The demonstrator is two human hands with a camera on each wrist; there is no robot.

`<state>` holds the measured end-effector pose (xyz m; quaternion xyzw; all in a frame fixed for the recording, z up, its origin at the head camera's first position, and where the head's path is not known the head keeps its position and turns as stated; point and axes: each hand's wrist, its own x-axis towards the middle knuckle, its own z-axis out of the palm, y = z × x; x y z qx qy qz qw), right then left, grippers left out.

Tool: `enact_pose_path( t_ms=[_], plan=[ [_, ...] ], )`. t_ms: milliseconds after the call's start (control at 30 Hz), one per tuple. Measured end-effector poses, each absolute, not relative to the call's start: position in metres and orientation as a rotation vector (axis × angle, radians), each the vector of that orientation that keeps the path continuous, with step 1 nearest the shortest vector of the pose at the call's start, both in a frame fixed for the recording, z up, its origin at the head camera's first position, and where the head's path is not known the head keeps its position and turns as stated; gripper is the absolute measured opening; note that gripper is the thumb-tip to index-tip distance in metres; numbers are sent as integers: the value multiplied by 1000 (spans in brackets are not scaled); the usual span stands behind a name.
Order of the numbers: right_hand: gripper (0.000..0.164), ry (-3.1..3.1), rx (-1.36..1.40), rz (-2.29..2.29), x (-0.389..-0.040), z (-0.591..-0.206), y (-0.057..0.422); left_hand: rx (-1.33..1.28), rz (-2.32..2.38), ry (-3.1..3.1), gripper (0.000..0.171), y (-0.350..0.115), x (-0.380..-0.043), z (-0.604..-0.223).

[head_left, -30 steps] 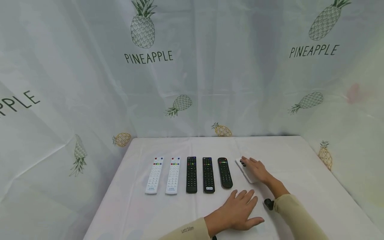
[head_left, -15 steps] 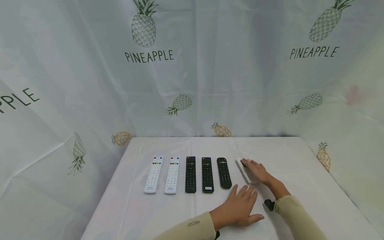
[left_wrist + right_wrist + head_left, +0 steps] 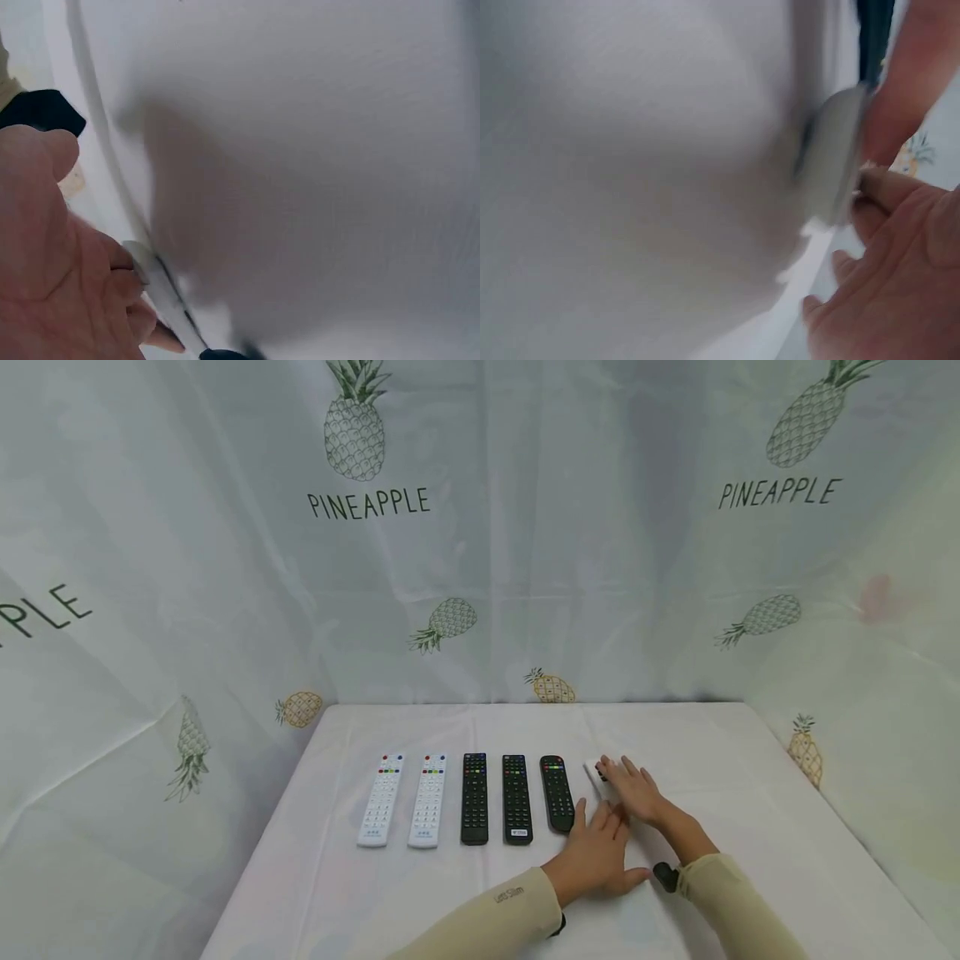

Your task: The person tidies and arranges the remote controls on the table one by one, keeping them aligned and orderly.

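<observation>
At the right end of a row lies a slim white remote (image 3: 593, 775) with dark buttons near its far end, mostly covered by the two hands. The left hand (image 3: 597, 855) reaches its near end with extended fingers; in the left wrist view, the fingertips touch the remote's edge (image 3: 169, 300). Over the far part spreads the right hand (image 3: 634, 792), fingers extended. In the right wrist view its fingers meet the side of the remote (image 3: 834, 154), which shows as a blurred, round-ended slab close over the cloth.
To the left stand parallel remotes: a black rounded one (image 3: 557, 793), two black straight ones (image 3: 517, 799) (image 3: 474, 799), and two white ones (image 3: 427, 802) (image 3: 380, 801). A white cloth covers the table (image 3: 420, 902). Pineapple-print curtains (image 3: 510, 527) hang behind and at the sides.
The left hand has moved up and right from the table onto the near end of the white remote. The right hand has shifted slightly, and its fingers are more spread.
</observation>
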<state>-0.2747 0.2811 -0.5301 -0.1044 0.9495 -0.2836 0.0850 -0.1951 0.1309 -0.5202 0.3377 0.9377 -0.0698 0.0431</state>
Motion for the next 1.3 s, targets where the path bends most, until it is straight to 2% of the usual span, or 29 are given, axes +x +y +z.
enact_pose_path(
  t_ms=[400,1300],
  plan=[
    [60,2872,-336,-929,-274,-536,290,996,-152,2802,93,123,-197,-516],
    [60,2890,-323,-860,-281,-540,278,926,-64,2794,91,104,-199,-510]
  ],
)
